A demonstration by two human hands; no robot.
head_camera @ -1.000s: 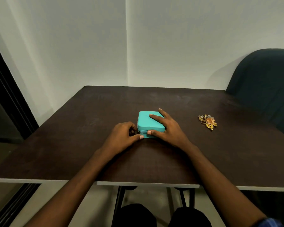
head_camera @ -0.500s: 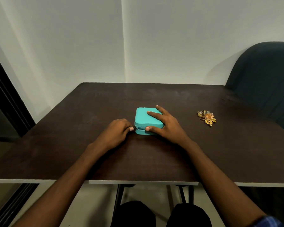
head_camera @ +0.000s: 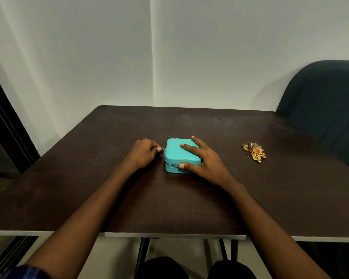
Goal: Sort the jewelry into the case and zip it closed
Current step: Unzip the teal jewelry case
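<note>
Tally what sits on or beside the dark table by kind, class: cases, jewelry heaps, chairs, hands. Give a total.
Teal case: 1
Heap of gold jewelry: 1 (pieces too tangled to count)
Dark chair: 1
Hands: 2, left hand and right hand
Total: 5

The jewelry case [head_camera: 179, 154] sits on the desk [head_camera: 109, 198], about mid-way across. The left hand [head_camera: 143, 156] lies just left of it, at its zipper pull [head_camera: 163, 148]; the right hand [head_camera: 206, 162] rests on its right part. The jewelry pile [head_camera: 253, 151] lies well right. A chair [head_camera: 326, 101] stands beyond the desk's far right corner.
</note>
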